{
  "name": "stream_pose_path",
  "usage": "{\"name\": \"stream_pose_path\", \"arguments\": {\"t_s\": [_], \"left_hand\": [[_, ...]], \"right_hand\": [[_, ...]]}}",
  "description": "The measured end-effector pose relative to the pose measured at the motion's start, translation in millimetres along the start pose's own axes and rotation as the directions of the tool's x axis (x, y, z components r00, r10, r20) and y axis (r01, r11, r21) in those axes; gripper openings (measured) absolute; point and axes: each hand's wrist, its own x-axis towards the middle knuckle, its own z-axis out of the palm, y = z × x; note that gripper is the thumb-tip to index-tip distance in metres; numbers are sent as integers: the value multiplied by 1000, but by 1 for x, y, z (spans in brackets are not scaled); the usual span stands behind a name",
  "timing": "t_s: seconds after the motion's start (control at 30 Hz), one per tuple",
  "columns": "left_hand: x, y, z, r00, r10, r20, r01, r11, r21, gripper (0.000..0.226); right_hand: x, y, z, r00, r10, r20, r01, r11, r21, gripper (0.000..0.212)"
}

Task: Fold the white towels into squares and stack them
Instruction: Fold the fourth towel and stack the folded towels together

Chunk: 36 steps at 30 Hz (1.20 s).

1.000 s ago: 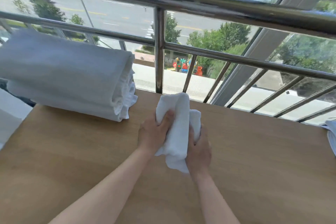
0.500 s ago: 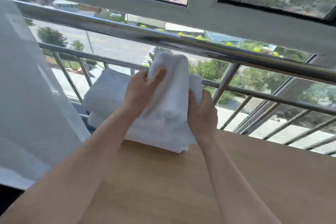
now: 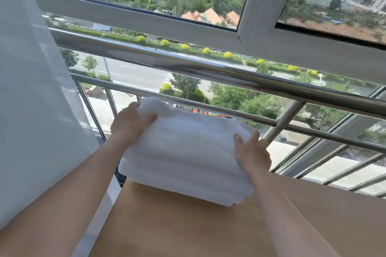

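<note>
The job looks well on: a stack of folded white towels sits on the far left corner of the table, and the top towel lies on it with both hands on it. I judge this to be the placing and squaring-up of that towel, not folding. What is left here is to let go and perhaps neaten the edges. Whether more towels wait to be folded cannot be told from this view.

The left hand pinches the top towel's far left corner, with the thumb laid across the top and the fingers gone round behind, out of sight. The right hand presses on the right edge, thumb and forefinger spread flat on the cloth. Its other fingers are hidden over the side.

The stack is thick, soft and ribbed, with several layers showing as rounded folds along the near side. It is roughly square, though the top bulges at the far left corner. Its left side hangs a little past the table's left edge. The rail runs just beyond the table's far edge, and a curtain hangs off its left side.
</note>
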Motion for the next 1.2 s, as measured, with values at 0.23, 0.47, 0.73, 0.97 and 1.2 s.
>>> {"name": "stream_pose_path", "arguments": {"t_s": [0.23,0.47,0.73,0.97,1.2], "left_hand": [[9,3,0,984,124,-128,-131,990,-49,71],[8,-8,6,970,200,-141,-201,980,7,82],[-15,41,37,842,538,37,-533,819,213,51],[-13,27,57,830,464,311,-558,716,420,80],[4,4,44,895,388,221,-447,769,458,82]], "right_hand": [[2,-4,2,990,-100,-101,85,987,-139,52],[-3,-11,2,994,-55,-91,38,984,-175,46],[-7,-67,16,919,-393,-20,368,877,-308,50],[-3,-48,50,903,-381,199,427,853,-302,67],[4,-20,32,972,-175,158,221,910,-350,67]]}}
